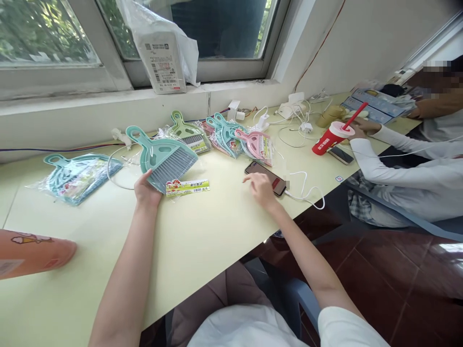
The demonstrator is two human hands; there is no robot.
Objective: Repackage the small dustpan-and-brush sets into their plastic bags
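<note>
1. An orange object, well left of the teal brush set, is cut off by the frame edge; what it is cannot be told.
2. A bagged teal set lies left of the teal brush set, its contents blurred by the plastic wrap.
3. The left hand holds the teal brush set (a small brush nested in a dustpan) by the bristle end; the fingers run underneath and are hidden, only the thumb side showing at the edge, so their exact curl cannot be told. The set rests on the cream table, handle pointing to the window.
4. A paper label lies just right of the hand, touching the bristles; its print is too small to read.
5. Further right and behind, a pile of brush sets overlaps so much that their number cannot be told.
6. The right hand, right of the teal brush set, lies flat with fingers loosely spread, fingertips touching a phone (its cable trails right).
7. Far right, another person's hand rests by a red cup; the body is cut off.
</note>
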